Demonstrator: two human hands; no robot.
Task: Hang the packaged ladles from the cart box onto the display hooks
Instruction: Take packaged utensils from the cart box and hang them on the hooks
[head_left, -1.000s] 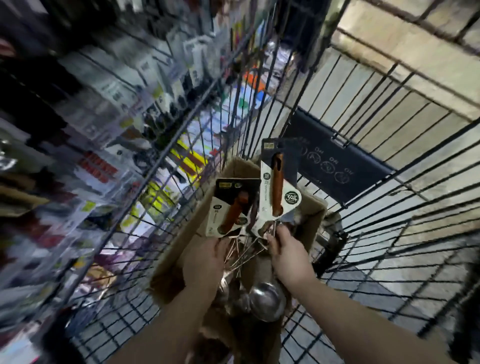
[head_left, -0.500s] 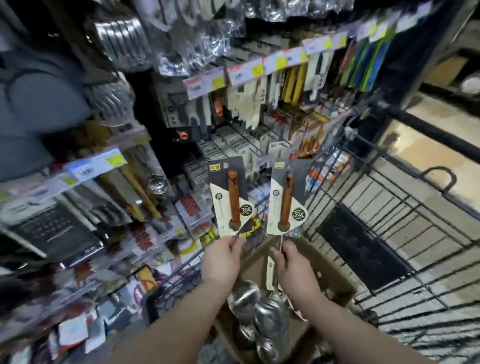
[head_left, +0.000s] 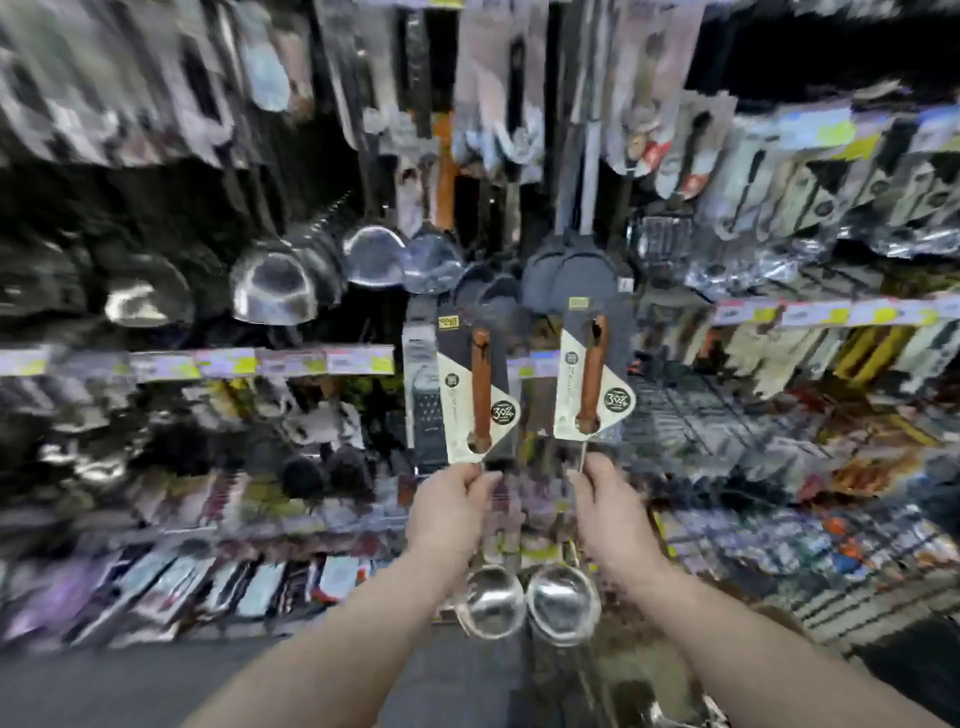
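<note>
Left hand (head_left: 451, 506) grips one packaged ladle (head_left: 480, 395), right hand (head_left: 605, 501) another (head_left: 589, 371) (handles up); display rack (head_left: 311, 361) blurred.

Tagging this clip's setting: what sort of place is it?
Most likely a kitchenware aisle in a shop: price label strips edge the shelves, packaged utensils hang in rows, and each hand holds a carded ladle.

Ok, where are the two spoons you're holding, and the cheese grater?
Left ladle (head_left: 480, 384), head view, on its wooden handle.
Right ladle (head_left: 592, 371), head view, on its wooden handle.
Grater (head_left: 427, 410), head view, on its holed metal face.
</note>
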